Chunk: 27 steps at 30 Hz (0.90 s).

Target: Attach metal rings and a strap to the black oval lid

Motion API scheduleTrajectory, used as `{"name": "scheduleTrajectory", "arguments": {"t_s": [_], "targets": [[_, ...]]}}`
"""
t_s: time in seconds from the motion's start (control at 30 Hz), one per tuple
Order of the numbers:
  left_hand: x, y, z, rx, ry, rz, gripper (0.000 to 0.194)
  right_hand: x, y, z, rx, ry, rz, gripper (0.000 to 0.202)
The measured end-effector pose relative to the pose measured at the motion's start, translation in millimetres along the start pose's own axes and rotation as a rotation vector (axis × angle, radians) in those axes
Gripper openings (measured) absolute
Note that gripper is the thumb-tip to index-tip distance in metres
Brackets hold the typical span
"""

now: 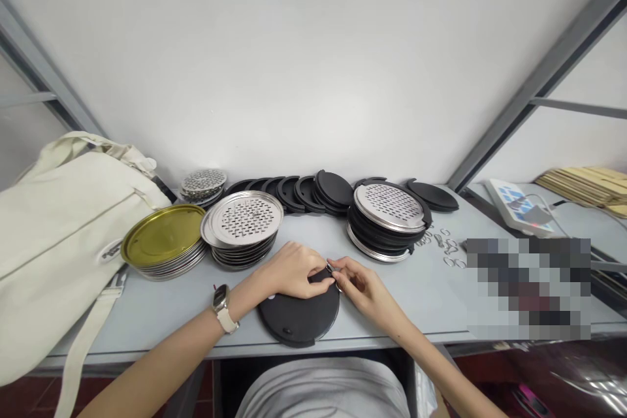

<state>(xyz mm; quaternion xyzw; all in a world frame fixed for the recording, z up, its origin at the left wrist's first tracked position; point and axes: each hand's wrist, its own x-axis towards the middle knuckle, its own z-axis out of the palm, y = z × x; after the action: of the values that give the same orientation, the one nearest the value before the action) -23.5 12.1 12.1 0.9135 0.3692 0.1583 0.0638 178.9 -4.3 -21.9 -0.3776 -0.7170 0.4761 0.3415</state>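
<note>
A round black disc (301,317) lies flat at the table's front edge, below both hands. My left hand (298,271), with a watch on its wrist, is closed in a pinch over the disc's upper edge. Opposite it, my right hand (360,284) pinches a small metal ring or clip (330,268) at the same edge. The fingers of both hands meet there, and which fingertips bear on the metal piece is partly hidden. Loose metal rings and clips (455,262) lie to the right on the table.
Gold lids (164,235), perforated metal discs (249,219) and a mixed stack (389,209) stand behind the hands. Black discs (336,189) line the wall. A cream bag (73,228) sits left. At right are a white box (519,209) and wooden boards (588,186).
</note>
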Motion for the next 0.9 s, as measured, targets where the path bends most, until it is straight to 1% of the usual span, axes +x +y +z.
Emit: {"name": "scheduleTrajectory", "arguments": {"t_s": [0.13,0.3,0.47,0.6,0.77,0.9], "targets": [[0.2,1.6,-1.9,0.005,-0.002,-0.009,0.032,1.6,0.6,-0.9,0.012,-0.013,-0.005,0.032],[0.6,2.3,-2.9,-0.014,-0.003,-0.025,0.033,-3.8,2.3,-2.6,0.022,-0.022,0.014,0.031],[-0.6,2.7,-1.6,-0.017,0.012,-0.044,0.033,-5.8,4.6,-1.1,0.018,-0.001,0.014,0.030],[-2.1,5.2,0.9,0.003,0.022,-0.061,0.032,-5.3,1.8,1.6,0.055,0.020,0.021,0.033],[-1.9,7.4,3.3,0.014,0.037,-0.119,0.035,-5.9,0.0,2.9,-0.021,0.063,0.006,0.035],[-1.2,7.3,3.8,0.008,0.049,-0.129,0.035,-6.2,4.0,2.3,-0.018,0.057,0.000,0.034]]}}
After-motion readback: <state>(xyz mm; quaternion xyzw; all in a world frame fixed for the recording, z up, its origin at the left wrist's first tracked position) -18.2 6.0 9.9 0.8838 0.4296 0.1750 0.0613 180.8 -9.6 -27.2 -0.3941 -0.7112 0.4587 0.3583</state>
